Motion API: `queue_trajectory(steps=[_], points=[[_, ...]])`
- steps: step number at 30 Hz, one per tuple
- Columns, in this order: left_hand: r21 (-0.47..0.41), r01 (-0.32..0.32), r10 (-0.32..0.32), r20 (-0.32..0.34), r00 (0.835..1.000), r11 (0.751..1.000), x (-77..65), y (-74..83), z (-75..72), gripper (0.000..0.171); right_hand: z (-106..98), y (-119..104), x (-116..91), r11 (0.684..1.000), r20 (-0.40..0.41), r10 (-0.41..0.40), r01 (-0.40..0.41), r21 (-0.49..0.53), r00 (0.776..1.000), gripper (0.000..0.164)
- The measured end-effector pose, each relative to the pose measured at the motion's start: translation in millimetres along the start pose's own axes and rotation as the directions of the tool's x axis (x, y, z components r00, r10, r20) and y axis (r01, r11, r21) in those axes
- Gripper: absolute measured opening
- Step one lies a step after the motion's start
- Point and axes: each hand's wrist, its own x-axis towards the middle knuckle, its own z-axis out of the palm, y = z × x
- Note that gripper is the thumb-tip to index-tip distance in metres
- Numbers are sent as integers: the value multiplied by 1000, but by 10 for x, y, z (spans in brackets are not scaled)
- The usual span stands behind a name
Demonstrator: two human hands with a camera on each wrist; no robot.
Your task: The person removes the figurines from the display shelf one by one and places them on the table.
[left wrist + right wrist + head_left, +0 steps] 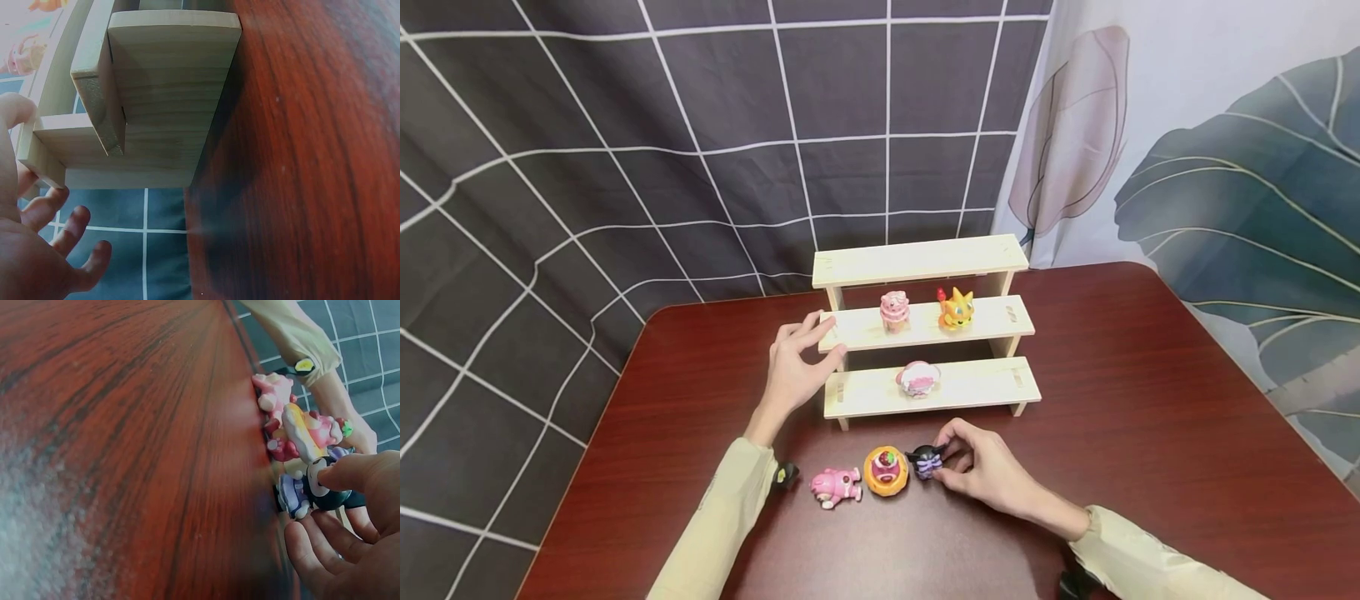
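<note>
Black figurine (927,462) pinched, right hand (988,467)! Gently now, clear of orange-rimmed figurine (886,472); left hand (794,363) pinching wooden stand (922,325).

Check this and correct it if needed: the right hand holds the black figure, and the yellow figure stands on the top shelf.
Wrong shelf: the head view shows the yellow figure standing on the middle shelf. The right hand does hold the black figure.

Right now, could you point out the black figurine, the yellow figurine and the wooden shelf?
Black figurine (928,463): head view, its purple front.
Yellow figurine (957,312): head view, its head.
Wooden shelf (919,262): head view, bare top step.
</note>
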Motion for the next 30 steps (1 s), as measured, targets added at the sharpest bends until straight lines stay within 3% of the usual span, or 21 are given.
queue_trajectory(steps=[8,30], points=[[-1,2,-2,3,1000,1000,5,2,1,46,-13,-13,2,999,17,34,-34,8,999,36],[-4,-5,5,-2,1000,1000,11,-15,6,45,-35,18,-2,1000,36,21,-20,-19,999,33]])
